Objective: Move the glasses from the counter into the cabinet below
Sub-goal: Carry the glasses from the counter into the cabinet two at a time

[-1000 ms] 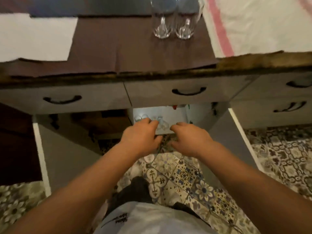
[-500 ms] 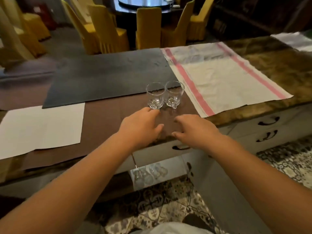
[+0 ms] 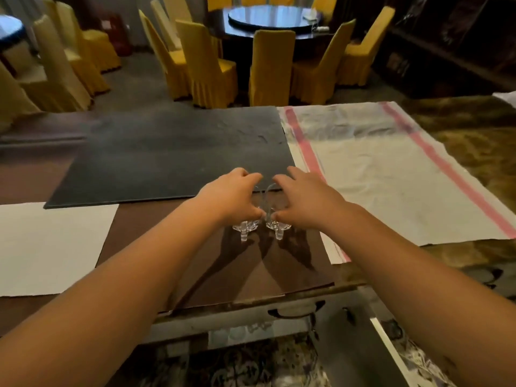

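Two small clear glasses stand side by side on the brown mat point(image 3: 156, 247) of the counter. My left hand point(image 3: 231, 196) curls around the left glass point(image 3: 245, 229), whose thick base shows below the fingers. My right hand point(image 3: 304, 199) curls around the right glass point(image 3: 278, 228) in the same way. Both glasses still rest on the mat; their upper parts are mostly hidden by my hands. Below the counter edge, the open cabinet point(image 3: 251, 335) shows a shelf with glasses faintly visible inside.
A dark slate mat point(image 3: 173, 155) lies behind the glasses, a white cloth with pink stripes point(image 3: 391, 174) to the right, white paper point(image 3: 47, 247) to the left. An open cabinet door point(image 3: 391, 353) juts out at lower right. Yellow-covered chairs point(image 3: 270, 68) stand beyond the counter.
My hands rose from the cabinet shelf to the counter, reached forward and closed around the two glasses. The view tilted up from the cabinet to the counter top.
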